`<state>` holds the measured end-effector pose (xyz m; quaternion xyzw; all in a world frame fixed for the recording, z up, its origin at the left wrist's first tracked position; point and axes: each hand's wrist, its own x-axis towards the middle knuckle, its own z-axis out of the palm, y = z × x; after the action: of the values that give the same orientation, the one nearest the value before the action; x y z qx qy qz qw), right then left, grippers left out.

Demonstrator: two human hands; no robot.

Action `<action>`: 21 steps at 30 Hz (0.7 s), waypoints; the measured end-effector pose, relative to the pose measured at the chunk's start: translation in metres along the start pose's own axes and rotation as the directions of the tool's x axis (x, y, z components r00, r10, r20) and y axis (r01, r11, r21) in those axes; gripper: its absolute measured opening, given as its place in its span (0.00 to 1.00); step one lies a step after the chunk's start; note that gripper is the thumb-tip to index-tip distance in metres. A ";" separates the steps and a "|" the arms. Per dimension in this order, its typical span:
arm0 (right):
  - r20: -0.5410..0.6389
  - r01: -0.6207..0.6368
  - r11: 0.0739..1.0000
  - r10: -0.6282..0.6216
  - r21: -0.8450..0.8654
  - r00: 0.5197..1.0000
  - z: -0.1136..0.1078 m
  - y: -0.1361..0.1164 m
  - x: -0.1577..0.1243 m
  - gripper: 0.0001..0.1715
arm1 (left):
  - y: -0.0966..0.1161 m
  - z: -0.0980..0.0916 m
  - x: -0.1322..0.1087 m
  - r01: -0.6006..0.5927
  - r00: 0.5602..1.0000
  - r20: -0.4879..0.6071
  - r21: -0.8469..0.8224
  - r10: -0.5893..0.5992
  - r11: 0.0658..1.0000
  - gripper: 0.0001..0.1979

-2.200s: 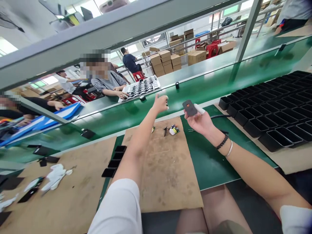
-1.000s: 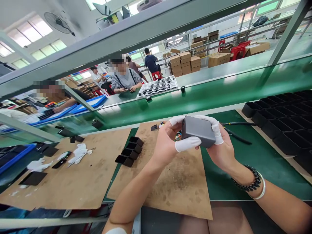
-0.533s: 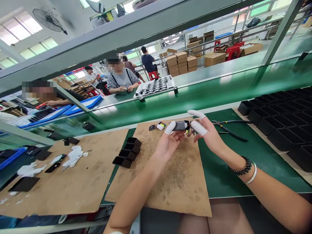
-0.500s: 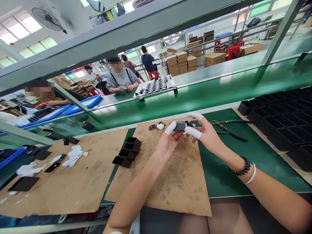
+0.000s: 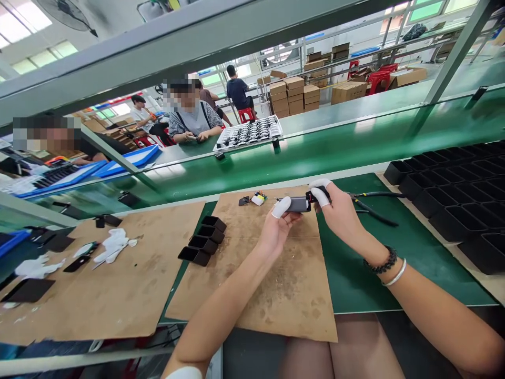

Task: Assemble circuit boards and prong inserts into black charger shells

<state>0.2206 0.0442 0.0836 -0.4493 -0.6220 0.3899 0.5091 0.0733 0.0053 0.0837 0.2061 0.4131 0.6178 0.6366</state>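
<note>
A small grey box-shaped casing [image 5: 298,204] is held edge-on above the brown cardboard mat [image 5: 272,273]. My left hand [image 5: 276,229] grips its left end, with a white cot on one fingertip. Its right end is pinched by my right hand [image 5: 335,210], fingers closed and also capped in white, where a bit of red and black shows. Beaded and white bracelets circle my right wrist.
Small parts [image 5: 254,199] lie at the mat's far edge, pliers [image 5: 371,202] to the right on the green surface. Black tray strip [image 5: 199,242] sits left, black compartment trays [image 5: 453,184] right. A second cardboard sheet [image 5: 90,284] holds white scraps. People work across the green conveyor [image 5: 355,142].
The casing turned from flat-face-up to edge-on and moved away from me over the mat. My right hand shifted from cradling it to pinching its right end.
</note>
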 end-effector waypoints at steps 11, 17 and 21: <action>0.362 -0.422 0.764 0.263 0.488 0.894 0.008 0.006 0.002 0.31 | 0.006 0.001 -0.001 0.261 0.961 -0.040 -0.203 -0.275 0.944 0.16; 0.462 -0.393 0.780 0.151 0.487 0.874 0.010 0.012 -0.001 0.40 | -0.008 0.000 -0.010 0.162 0.984 0.089 -0.084 -0.155 0.983 0.14; 0.528 -0.432 0.751 0.132 0.499 0.839 0.001 0.007 0.001 0.36 | -0.014 -0.001 -0.014 -0.039 0.992 0.119 0.019 0.036 0.999 0.28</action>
<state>0.2203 0.0470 0.0775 -0.2502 -0.4904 0.7357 0.3947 0.0827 -0.0104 0.0761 0.2571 0.3772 0.6118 0.6460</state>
